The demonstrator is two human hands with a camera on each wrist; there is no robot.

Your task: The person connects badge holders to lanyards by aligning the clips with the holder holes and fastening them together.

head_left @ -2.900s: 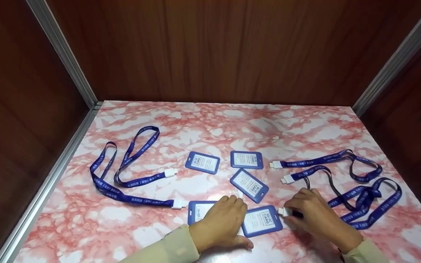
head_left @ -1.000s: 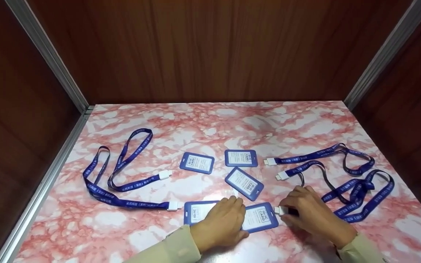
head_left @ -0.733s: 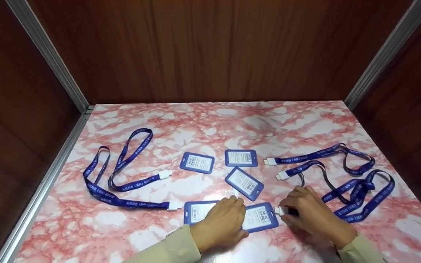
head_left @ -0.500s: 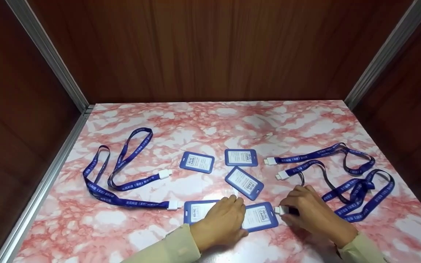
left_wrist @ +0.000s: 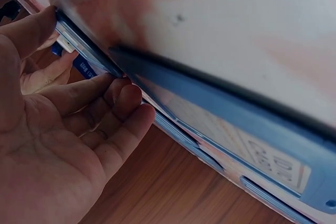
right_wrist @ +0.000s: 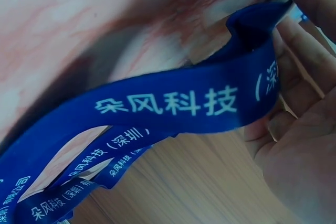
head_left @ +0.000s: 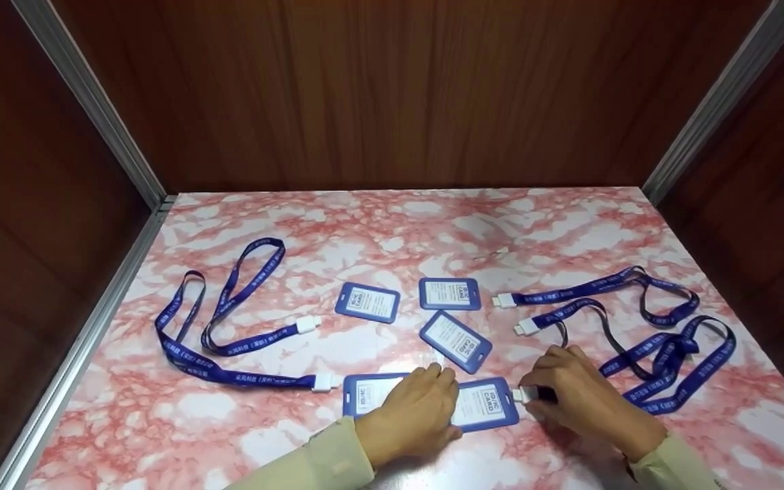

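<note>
My left hand (head_left: 412,415) pinches a blue ID card holder (head_left: 484,407) by its long edges, thumb on the near side, fingers on the far side. Its palm and wrist cover part of a second card holder (head_left: 358,395) lying to the left. At the slotted right end of the held card holder, my right hand (head_left: 579,391) grips the white clip (head_left: 521,395) of a blue lanyard, clip tip right at the slot. In the right wrist view that lanyard's printed strap (right_wrist: 173,103) loops away from the fingers. The left wrist view shows the clip (left_wrist: 65,44) partly behind the holder.
Three more card holders, one upper left (head_left: 367,302), one upper right (head_left: 449,294) and one tilted (head_left: 456,341), lie beyond the hands. Lanyards lie at left (head_left: 256,378) and right (head_left: 569,295). Brown wood-look panels (head_left: 392,95) enclose the marbled table (head_left: 337,224).
Since the oldest frame, the head view has shifted slightly, and the left thumb has moved in against the held card holder's near edge. Over the last second both hands stay almost still.
</note>
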